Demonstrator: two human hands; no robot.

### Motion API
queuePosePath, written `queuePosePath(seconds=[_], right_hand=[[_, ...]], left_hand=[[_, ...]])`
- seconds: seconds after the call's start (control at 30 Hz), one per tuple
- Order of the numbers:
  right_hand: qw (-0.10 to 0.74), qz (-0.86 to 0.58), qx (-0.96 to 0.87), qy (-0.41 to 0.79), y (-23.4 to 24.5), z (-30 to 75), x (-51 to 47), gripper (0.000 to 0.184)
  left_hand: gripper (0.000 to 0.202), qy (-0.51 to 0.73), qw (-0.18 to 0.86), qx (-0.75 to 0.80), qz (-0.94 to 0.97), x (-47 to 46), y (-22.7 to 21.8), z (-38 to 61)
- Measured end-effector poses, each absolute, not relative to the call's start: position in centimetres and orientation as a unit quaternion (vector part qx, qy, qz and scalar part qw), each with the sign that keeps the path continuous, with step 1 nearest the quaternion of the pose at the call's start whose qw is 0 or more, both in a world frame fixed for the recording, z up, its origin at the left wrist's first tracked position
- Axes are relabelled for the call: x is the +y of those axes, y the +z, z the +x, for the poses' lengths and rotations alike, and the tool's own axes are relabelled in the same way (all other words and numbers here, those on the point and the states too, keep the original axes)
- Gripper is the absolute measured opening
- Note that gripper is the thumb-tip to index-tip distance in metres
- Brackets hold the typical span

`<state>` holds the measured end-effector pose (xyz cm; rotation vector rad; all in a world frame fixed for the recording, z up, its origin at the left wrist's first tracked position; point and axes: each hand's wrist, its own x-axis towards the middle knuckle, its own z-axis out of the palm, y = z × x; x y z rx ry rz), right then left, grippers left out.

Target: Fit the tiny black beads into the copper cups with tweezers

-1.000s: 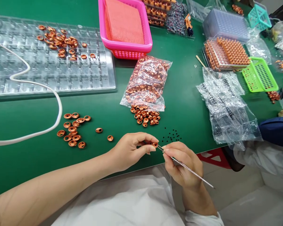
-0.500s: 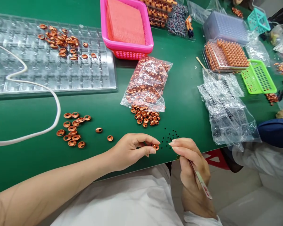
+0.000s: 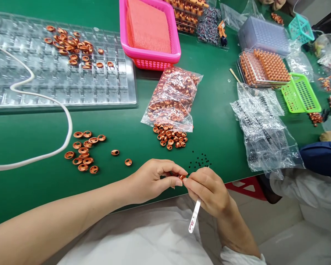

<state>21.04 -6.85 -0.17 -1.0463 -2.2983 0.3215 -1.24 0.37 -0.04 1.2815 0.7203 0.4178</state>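
Between thumb and fingertips, my left hand (image 3: pixel 157 179) pinches a small copper-coloured cup-shaped part (image 3: pixel 182 177) with a hole in it. My right hand (image 3: pixel 209 189) is closed around white tweezers (image 3: pixel 194 217), whose flat end sticks out below the palm; their tips are hidden. The right fingertips touch or nearly touch the held part. Behind that hand, tiny black dots (image 3: pixel 200 161) are scattered on the green table (image 3: pixel 121 125). A loose pile of copper parts (image 3: pixel 171 138) spills from a clear plastic bag (image 3: pixel 173 95) farther back.
More copper parts (image 3: pixel 83 151) lie at left. A clear tray (image 3: pixel 105 86) holds others, with a white cable (image 3: pixel 67 121) crossing it. A pink basket (image 3: pixel 157 55) stands behind the bag. Clear bags (image 3: pixel 264 132) and a green basket (image 3: pixel 300 92) are at right, near a co-worker's sleeve (image 3: pixel 321 158).
My right hand has moved left and turned, bringing its fingertips from the black dots to the part in my left hand. The tweezers' end has swung left. The left hand barely shifted.
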Motion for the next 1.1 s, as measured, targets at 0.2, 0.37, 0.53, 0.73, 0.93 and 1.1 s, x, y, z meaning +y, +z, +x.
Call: queuePosePath(seconds=[0.2, 0.37, 0.53, 0.73, 0.93, 1.1], right_hand=[[0.286, -0.372, -0.877, 0.107, -0.6, 21.2, -6.8, 0.031], [0.291, -0.351, -0.883, 0.11, -0.7, 21.2, -6.6, 0.037], [0.295, -0.336, -0.889, 0.094, -0.3, 21.0, -6.3, 0.034], [0.28, -0.324, -0.897, 0.109, -0.3, 21.1, -6.0, 0.03], [0.279, -0.325, -0.897, 0.109, -0.6, 21.0, -5.9, 0.027], [0.267, -0.321, -0.898, 0.135, -0.3, 20.9, -5.8, 0.021]], left_hand=[[0.021, 0.179, 0.724, 0.326, 0.581, 0.5, 0.1, -1.2], [0.017, 0.173, 0.716, 0.327, 0.593, 0.5, 0.2, -1.3], [0.017, 0.189, 0.717, 0.32, 0.59, 0.4, 0.2, -1.1], [0.017, 0.185, 0.729, 0.32, 0.576, 0.4, 0.2, -1.1], [0.018, 0.175, 0.744, 0.328, 0.555, 0.3, -0.1, -1.0], [0.018, 0.154, 0.749, 0.331, 0.553, 0.3, 0.0, -1.0]])
